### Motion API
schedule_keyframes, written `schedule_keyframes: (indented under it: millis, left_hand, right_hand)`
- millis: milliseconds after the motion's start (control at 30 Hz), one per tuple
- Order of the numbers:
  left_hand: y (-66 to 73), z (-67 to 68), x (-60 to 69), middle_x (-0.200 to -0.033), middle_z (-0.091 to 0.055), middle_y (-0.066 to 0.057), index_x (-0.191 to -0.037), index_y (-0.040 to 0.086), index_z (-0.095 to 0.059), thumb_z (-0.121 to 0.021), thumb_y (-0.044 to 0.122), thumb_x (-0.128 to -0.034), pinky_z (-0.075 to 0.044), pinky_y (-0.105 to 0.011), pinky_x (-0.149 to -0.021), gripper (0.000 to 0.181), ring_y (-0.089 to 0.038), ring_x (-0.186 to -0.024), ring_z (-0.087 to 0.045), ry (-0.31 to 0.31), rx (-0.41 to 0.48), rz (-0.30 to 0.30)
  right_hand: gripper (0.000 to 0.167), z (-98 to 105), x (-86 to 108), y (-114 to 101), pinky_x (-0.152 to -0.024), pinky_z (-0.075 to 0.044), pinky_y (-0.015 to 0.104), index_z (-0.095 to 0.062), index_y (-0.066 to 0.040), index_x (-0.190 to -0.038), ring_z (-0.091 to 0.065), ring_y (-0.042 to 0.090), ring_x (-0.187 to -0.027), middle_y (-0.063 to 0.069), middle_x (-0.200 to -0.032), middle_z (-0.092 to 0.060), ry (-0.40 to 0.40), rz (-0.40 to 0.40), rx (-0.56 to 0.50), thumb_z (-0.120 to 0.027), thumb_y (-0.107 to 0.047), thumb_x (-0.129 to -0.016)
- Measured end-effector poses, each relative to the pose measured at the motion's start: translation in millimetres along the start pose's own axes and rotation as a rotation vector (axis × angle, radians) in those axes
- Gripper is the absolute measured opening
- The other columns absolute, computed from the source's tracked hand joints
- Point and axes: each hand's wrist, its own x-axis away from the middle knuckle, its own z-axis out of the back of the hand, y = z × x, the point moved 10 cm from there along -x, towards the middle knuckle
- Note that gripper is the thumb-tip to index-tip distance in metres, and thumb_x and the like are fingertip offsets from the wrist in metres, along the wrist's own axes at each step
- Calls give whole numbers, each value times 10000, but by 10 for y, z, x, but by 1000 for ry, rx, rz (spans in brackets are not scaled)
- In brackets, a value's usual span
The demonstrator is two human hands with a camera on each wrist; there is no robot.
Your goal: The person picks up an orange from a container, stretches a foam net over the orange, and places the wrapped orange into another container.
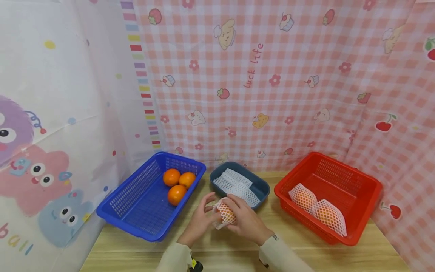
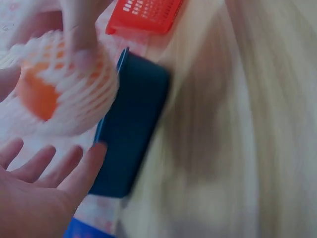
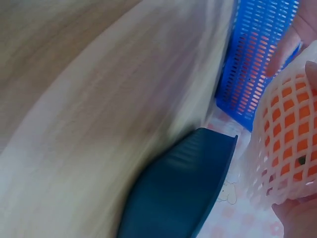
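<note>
An orange in a white foam net sleeve (image 1: pixel 225 211) is held up in front of the dark teal tray (image 1: pixel 261 189). My right hand (image 1: pixel 249 223) grips the sleeved orange from its right side; in the left wrist view its fingers (image 2: pixel 81 44) press on the net. On the other side my left hand (image 1: pixel 200 219) is close by, its fingers (image 2: pixel 74 168) spread and apart from the fruit in the left wrist view. Part of the bare orange skin (image 2: pixel 39 94) shows through the sleeve's opening. More flat foam net sleeves (image 1: pixel 234 181) lie in the teal tray.
To the left stands a blue basket (image 1: pixel 122 202) with three bare oranges (image 1: pixel 176 194) inside. A red basket (image 1: pixel 368 200) at the right holds two net-covered oranges (image 1: pixel 327 215). All rest on a wooden table (image 1: pixel 234 257), backed by a pink checked cloth (image 1: pixel 210 113).
</note>
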Motion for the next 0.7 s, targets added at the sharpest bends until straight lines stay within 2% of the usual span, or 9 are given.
schedule_keyframes:
  millis: [67,133,200,300,500,600,700]
  left_hand:
    - [99,111,-19,-1390,-458,-231,-1421,53,-408,-708,61,-854,-475,-490,-933,641,-426,-1192,-504,34,-40,-37]
    - [197,242,-51,-1376,-479,-224,-1398,25,-433,-705,26,-859,-458,-513,-948,604,-438,-1208,-490,75,-40,-74]
    - [205,389,-107,-1366,-495,-207,-1378,23,-458,-706,20,-860,-443,-528,-959,575,-420,-1209,-496,125,-48,-105]
    - [249,596,-146,-1367,-496,-203,-1366,0,-463,-696,15,-868,-426,-533,-973,550,-403,-1227,-483,170,-49,-120]
    - [292,941,-160,-1352,-505,-197,-1344,11,-487,-722,24,-853,-438,-506,-972,545,-416,-1241,-457,224,-97,-107]
    - [260,1047,-154,-1359,-503,-185,-1348,47,-494,-731,41,-852,-426,-518,-985,550,-408,-1245,-455,229,-138,-85]
    - [192,1092,-151,-1360,-501,-200,-1347,49,-497,-743,47,-843,-420,-534,-986,561,-409,-1240,-460,221,-196,-61]
  right_hand:
    - [761,7,25,25,-989,-444,456,-502,-164,-1363,-485,274,-1222,117,-1386,-475,10,-15,-8,-872,-274,-707]
    - [764,14,47,45,-984,-447,463,-502,-165,-1366,-484,274,-1221,113,-1388,-475,12,-35,-21,-872,-285,-709]
    - [765,18,67,59,-983,-449,458,-500,-171,-1373,-479,263,-1227,94,-1398,-466,10,-55,-32,-868,-302,-716]
    - [773,15,90,67,-975,-455,460,-496,-174,-1380,-475,256,-1233,80,-1400,-460,5,-69,-40,-869,-306,-716]
    - [779,-3,131,127,-994,-438,462,-483,-203,-1395,-464,236,-1249,90,-1414,-455,-15,-121,-55,-860,-333,-725]
    - [786,11,145,143,-998,-435,459,-479,-208,-1396,-462,232,-1249,74,-1414,-454,-10,-129,-50,-861,-344,-722]
    - [786,31,165,149,-988,-443,465,-488,-200,-1391,-470,241,-1240,68,-1407,-459,-2,-126,-47,-867,-337,-717]
